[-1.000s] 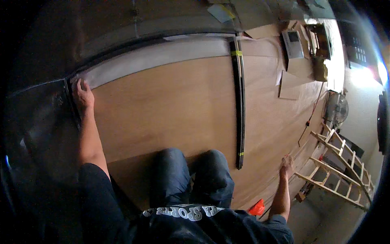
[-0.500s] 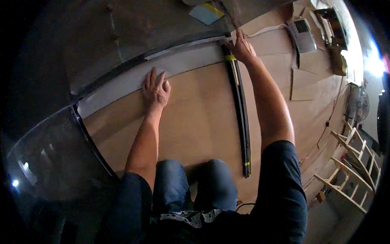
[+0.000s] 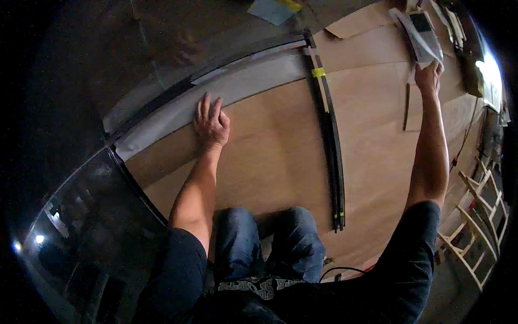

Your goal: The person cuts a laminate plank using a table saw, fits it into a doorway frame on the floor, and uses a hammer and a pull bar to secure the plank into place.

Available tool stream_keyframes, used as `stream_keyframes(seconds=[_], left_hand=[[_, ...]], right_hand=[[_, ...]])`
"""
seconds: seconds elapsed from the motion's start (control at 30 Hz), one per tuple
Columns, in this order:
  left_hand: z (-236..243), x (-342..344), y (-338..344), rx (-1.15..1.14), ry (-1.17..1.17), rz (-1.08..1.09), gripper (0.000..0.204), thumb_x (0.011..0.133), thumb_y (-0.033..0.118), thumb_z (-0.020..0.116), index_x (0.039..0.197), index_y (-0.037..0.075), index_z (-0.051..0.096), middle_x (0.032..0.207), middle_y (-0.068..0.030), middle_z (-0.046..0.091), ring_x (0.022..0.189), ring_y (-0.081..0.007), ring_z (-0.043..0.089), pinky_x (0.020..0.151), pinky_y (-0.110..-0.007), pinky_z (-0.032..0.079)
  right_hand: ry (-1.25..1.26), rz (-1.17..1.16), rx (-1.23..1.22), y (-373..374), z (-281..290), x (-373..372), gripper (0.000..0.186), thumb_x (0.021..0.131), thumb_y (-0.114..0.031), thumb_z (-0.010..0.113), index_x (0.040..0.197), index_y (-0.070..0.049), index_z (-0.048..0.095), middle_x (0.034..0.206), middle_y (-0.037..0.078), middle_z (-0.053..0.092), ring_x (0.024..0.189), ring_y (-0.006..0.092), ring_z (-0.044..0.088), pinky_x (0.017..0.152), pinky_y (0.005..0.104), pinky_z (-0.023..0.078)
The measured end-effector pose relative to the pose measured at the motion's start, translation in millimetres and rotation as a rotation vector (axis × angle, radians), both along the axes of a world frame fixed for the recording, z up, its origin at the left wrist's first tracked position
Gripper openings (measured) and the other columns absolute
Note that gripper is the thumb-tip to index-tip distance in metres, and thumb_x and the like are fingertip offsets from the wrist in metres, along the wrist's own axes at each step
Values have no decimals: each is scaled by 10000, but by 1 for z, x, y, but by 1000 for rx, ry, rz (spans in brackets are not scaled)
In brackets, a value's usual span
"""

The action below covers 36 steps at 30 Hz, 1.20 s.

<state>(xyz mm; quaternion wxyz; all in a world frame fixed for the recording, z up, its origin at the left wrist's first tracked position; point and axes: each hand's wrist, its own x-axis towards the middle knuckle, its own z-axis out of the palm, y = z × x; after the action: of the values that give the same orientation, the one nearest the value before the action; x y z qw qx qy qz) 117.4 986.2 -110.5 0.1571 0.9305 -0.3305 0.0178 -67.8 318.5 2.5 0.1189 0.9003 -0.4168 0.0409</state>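
Note:
My left hand (image 3: 213, 123) lies with fingers apart on a long pale grey panel strip (image 3: 259, 78) and the wooden board below it, holding nothing. Along the strip's far edge runs a black edging (image 3: 175, 96). Out to the far right, my right hand (image 3: 430, 79) is closed on the end of a thin white strip (image 3: 414, 35), which curves up from the fingers. A grey-white box-like item (image 3: 427, 38) lies partly behind that strip. Between my hands stretches a pair of long black rails (image 3: 330, 146) with yellow tape (image 3: 319, 72) near the far end.
Below my hands spreads the brown wooden board (image 3: 253, 146). A dark glossy panel (image 3: 102, 194) bearing light reflections stands at the left. A pale blue sheet (image 3: 274, 11) is at the far edge. A wooden ladder-like frame (image 3: 475, 227) stands to the right, beside a loose cable (image 3: 463, 140).
My right hand has swung right from the panel strip's end to beside the box-like item, now gripping the white strip. My left hand stays on the panel strip. The view has shifted slightly.

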Motion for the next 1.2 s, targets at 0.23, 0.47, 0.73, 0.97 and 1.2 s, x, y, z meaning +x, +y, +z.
stream_keyframes(seconds=[0.23,0.47,0.73,0.97,1.2], left_hand=[[13,3,9,67,-50,14,396,935,166,595,1321,127,674,1529,-169,518,1357,-423,506,1074,-559,449],[9,3,-28,-160,44,13,377,917,124,657,1294,110,667,1408,-136,607,1297,-349,563,1027,-549,474],[12,16,-244,-500,532,-80,520,895,214,790,1358,68,603,1108,-155,708,943,-365,692,826,-464,569],[-30,11,-282,-696,283,-28,144,934,131,738,1057,63,770,1021,-143,732,963,-351,699,806,-440,565],[-24,8,-284,-767,686,364,161,983,127,705,1030,-22,746,951,-121,774,880,-200,725,821,-352,551]], right_hand=[[-166,519,426,309,-7,-12,609,933,-218,735,1475,-71,499,1600,221,399,1441,429,429,1087,515,484],[-83,547,671,444,-95,-47,616,946,-269,625,1516,-80,487,1635,169,380,1476,363,388,1233,493,298],[-93,492,687,449,-114,-51,659,897,-275,649,1518,-114,498,1599,123,447,1452,341,419,1219,491,316],[-180,477,675,445,-119,-54,574,874,-240,673,1429,-119,592,1554,103,513,1419,304,479,1209,473,336],[-176,495,710,440,-125,-58,595,860,-256,680,1435,-131,598,1558,87,518,1419,285,485,1215,453,332]])
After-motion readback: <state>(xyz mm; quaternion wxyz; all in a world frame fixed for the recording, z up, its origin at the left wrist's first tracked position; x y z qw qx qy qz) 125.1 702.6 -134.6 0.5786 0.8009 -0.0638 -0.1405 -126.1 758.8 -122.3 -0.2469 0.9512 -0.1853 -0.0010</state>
